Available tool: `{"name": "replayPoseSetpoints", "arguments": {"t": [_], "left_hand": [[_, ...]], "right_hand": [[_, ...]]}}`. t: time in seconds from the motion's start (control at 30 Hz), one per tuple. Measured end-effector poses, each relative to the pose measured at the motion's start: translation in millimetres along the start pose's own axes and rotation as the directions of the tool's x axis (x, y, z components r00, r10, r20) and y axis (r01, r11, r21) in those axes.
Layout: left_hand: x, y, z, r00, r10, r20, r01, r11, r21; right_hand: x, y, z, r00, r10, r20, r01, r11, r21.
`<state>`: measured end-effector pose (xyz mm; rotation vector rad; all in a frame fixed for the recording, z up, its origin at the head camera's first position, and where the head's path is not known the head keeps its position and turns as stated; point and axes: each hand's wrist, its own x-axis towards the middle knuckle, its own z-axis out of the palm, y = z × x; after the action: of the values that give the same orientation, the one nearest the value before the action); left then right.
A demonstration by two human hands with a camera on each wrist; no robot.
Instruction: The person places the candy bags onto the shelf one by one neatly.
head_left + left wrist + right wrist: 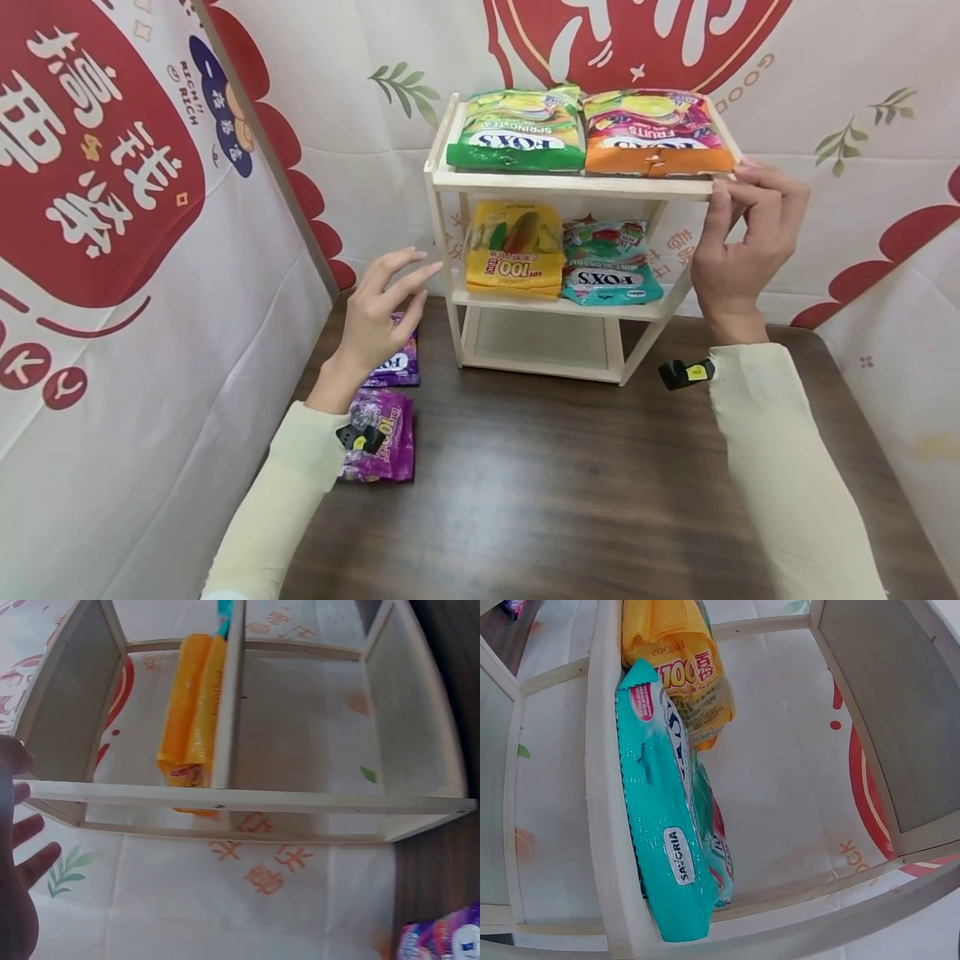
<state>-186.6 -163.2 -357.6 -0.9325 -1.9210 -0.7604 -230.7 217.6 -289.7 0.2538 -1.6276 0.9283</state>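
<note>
A wooden shelf rack [525, 305] holds a green bag [517, 133] and an orange-and-red bag [652, 137] on its top, with a yellow bag [514, 254] and a teal bag [611, 267] on the middle shelf. My right hand [750, 237] has its fingers bent round the top right corner of the rack. Beside the rack's left post is my left hand [378, 321], fingers spread and holding nothing. The left wrist view shows its fingers [37, 866] near the rack's side; the right wrist view shows the teal bag [664, 817] in front of the yellow bag [679, 667].
Purple bags [386, 437] lie on the dark wooden table [540, 483] to the left, partly behind my left hand and wrist. Printed cloth walls [375, 192] stand behind the rack and at both sides. The rack's bottom level [540, 337] sits on the table near the back wall.
</note>
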Motion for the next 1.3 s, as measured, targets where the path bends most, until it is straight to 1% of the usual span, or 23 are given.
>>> {"name": "replayPoseSetpoints", "arguments": {"t": [0.1,0.17,0.2,0.27,0.33,0.43,0.57,0.6,0.63,0.73,0.77,0.83,0.93,0.97,1.0,1.03,1.07,1.1,1.17,1.23,1.27,1.3], "left_hand": [[-16.5,2.0,-2.0,0.998,-0.057,0.033,0.056,0.998,0.035],[-31.0,2.3,-1.9,0.993,-0.11,0.038,0.107,0.991,0.077],[-39.6,2.6,-1.6,0.989,-0.145,0.036,0.141,0.984,0.105],[-59.2,2.8,-0.2,0.974,-0.227,0.018,0.221,0.963,0.153],[-81.1,3.0,1.3,0.952,-0.306,0.003,0.299,0.934,0.195],[-111.6,4.9,1.8,0.91,-0.415,0.004,0.403,0.885,0.234],[-143.9,10.4,0.7,0.859,-0.512,0.026,0.487,0.831,0.269],[-150.8,11.9,0.4,0.849,-0.528,0.028,0.501,0.82,0.276],[-157.1,13.4,0.0,0.842,-0.538,0.027,0.51,0.812,0.282],[-172.8,16.5,-0.2,0.826,-0.563,0.022,0.527,0.786,0.322],[-177.1,17.2,0.4,0.823,-0.567,0.02,0.529,0.779,0.338],[-184.6,18.4,2.6,0.818,-0.575,0.024,0.526,0.764,0.373],[-194.0,21.4,6.9,0.809,-0.586,0.045,0.514,0.742,0.431],[-196.8,22.6,8.3,0.803,-0.594,0.05,0.512,0.731,0.45],[-199.4,23.9,9.4,0.795,-0.605,0.053,0.515,0.718,0.469],[-201.7,25.4,10.2,0.782,-0.62,0.054,0.521,0.7,0.489],[-203.6,26.9,10.6,0.767,-0.64,0.049,0.534,0.678,0.505],[-205.3,28.3,10.9,0.747,-0.663,0.042,0.551,0.653,0.52],[-207.9,30.4,10.8,0.693,-0.72,0.032,0.592,0.595,0.544],[-210.2,31.7,10.6,0.632,-0.774,0.035,0.629,0.538,0.562],[-211.5,32.1,10.6,0.602,-0.798,0.041,0.642,0.513,0.57],[-213.0,32.0,11.0,0.576,-0.816,0.046,0.65,0.491,0.58]], "right_hand": [[1.5,-3,-1,1.0,0.001,0.008,-0.001,1.0,0.009],[1.9,-4,-1,1.0,0.001,0.009,-0.001,1.0,0.006],[1.9,-4,-2,1.0,0.003,0.011,-0.003,1.0,0.007],[1.7,-4,-1,1.0,0.004,0.013,-0.004,1.0,0.008],[1.0,-3,-1,1.0,0.005,0.013,-0.005,1.0,0.008],[0.1,-2,0,1.0,0.01,0.007,-0.01,1.0,0.011],[-0.1,-3,0,1.0,0.014,-0.005,-0.013,1.0,0.005],[-0.3,-5,0,1.0,0.015,-0.007,-0.015,1.0,0.007],[-0.5,-5,0,1.0,0.016,-0.006,-0.016,1.0,0.009],[-1.2,-8,0,1.0,0.018,-0.006,-0.018,1.0,0.009],[-1.5,-8,0,1.0,0.019,-0.006,-0.019,1.0,0.01],[-1.9,-8,0,1.0,0.022,-0.004,-0.022,1.0,0.007],[-2.0,-5,0,1.0,0.024,0.002,-0.024,1.0,0.001],[-2.0,-4,0,1.0,0.024,0.005,-0.024,1.0,0.0],[-2.2,-3,1,1.0,0.024,0.009,-0.024,1.0,-0.003],[-2.3,-2,1,1.0,0.024,0.014,-0.024,1.0,-0.005],[-2.5,-2,1,1.0,0.025,0.018,-0.025,1.0,-0.004],[-2.7,-1,2,0.999,0.025,0.022,-0.025,1.0,-0.005],[-2.9,0,2,0.999,0.025,0.024,-0.025,1.0,-0.002],[-2.5,0,1,0.999,0.026,0.023,-0.026,1.0,0.004],[-2.2,0,0,0.999,0.026,0.021,-0.027,1.0,0.006],[-2.0,0,-1,0.999,0.025,0.02,-0.025,1.0,0.007]]}}
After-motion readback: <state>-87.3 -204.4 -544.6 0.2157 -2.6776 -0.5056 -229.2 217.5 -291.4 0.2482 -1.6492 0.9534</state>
